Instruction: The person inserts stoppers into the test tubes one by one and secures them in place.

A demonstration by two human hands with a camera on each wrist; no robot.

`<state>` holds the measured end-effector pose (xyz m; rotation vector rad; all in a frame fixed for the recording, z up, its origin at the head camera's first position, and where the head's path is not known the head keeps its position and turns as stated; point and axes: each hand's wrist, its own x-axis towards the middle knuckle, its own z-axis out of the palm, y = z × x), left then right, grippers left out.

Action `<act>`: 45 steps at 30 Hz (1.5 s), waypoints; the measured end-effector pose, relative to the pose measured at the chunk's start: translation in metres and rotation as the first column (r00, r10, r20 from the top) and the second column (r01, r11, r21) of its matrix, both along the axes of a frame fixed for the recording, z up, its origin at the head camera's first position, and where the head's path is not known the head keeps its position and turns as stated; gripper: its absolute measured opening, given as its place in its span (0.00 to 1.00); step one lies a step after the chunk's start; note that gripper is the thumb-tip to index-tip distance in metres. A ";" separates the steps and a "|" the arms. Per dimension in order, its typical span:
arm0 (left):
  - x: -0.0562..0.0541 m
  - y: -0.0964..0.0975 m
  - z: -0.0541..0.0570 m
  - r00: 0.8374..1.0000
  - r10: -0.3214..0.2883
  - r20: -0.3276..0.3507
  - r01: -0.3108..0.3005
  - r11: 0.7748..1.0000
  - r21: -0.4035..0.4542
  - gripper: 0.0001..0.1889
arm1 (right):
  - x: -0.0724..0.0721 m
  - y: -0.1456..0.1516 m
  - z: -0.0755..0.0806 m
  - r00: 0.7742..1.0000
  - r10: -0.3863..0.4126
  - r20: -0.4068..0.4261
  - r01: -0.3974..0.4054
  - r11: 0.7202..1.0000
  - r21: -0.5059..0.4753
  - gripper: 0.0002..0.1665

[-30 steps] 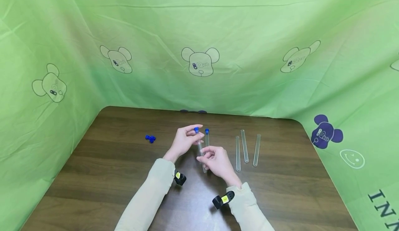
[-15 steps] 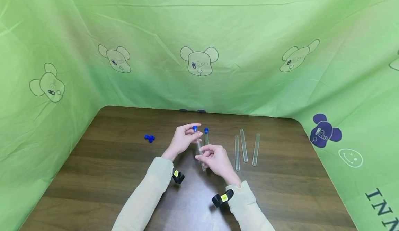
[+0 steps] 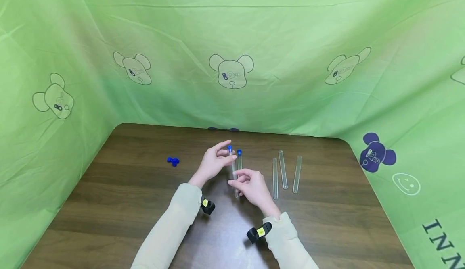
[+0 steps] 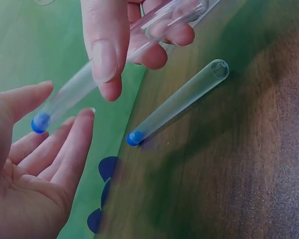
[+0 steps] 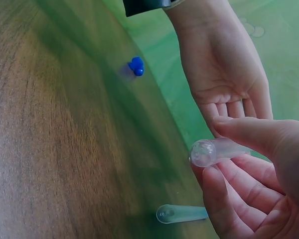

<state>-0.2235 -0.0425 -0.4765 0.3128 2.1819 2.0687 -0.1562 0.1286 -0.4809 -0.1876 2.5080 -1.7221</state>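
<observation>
A clear test tube (image 4: 72, 92) with a blue cap (image 4: 40, 122) at its end is held up at a tilt above the table. My right hand (image 3: 253, 185) pinches it along its lower part between thumb and fingers; the rounded end shows in the right wrist view. Around the capped end, my left hand (image 3: 214, 162) is spread, thumb and fingers standing apart from the cap in the left wrist view. Another capped test tube (image 4: 182, 102) lies on the table just beyond, partly hidden behind the right hand in the head view.
To the right lie three uncapped test tubes, the nearest tube (image 3: 275, 180) beside the right hand. Several loose blue caps (image 3: 173, 161) sit in a cluster at the left. Green printed cloth (image 3: 232, 107) rises behind and beside the wooden table (image 3: 109, 204).
The left fingers have loosened from the capped end, the index finger lifting away. The tube's capped end has shifted slightly right, while the right hand keeps its pinch almost in place.
</observation>
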 end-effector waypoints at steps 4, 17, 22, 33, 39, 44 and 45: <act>0.000 -0.001 -0.001 1.000 0.013 -0.006 -0.013 1.000 0.000 0.31 | -0.001 0.002 -0.001 1.000 -0.018 0.002 0.018 1.000 -0.018 0.20; 0.002 -0.011 -0.005 1.000 -0.005 -0.023 0.007 0.999 0.047 0.25 | -0.003 0.007 -0.003 0.996 -0.081 -0.024 0.081 0.997 0.001 0.21; 0.003 -0.016 -0.009 1.000 -0.003 -0.017 0.004 0.999 0.051 0.24 | -0.004 0.009 -0.003 0.996 -0.086 -0.025 0.086 0.996 -0.010 0.21; 0.005 -0.031 -0.015 0.999 0.028 -0.025 -0.027 0.999 0.032 0.24 | -0.006 0.013 -0.003 0.994 -0.104 -0.019 0.104 0.995 0.006 0.20; 0.009 -0.037 -0.012 0.998 0.052 -0.023 -0.051 0.998 0.035 0.22 | -0.007 0.016 -0.004 0.993 -0.114 -0.022 0.115 0.993 0.015 0.20; 0.012 -0.041 -0.008 0.998 0.057 -0.016 -0.056 0.998 0.042 0.21 | -0.009 0.019 -0.004 0.990 -0.137 -0.018 0.138 0.989 0.046 0.21; 0.013 -0.042 -0.007 0.998 0.056 -0.015 -0.055 0.998 0.044 0.21 | -0.009 0.020 -0.004 0.990 -0.142 -0.015 0.142 0.989 0.051 0.21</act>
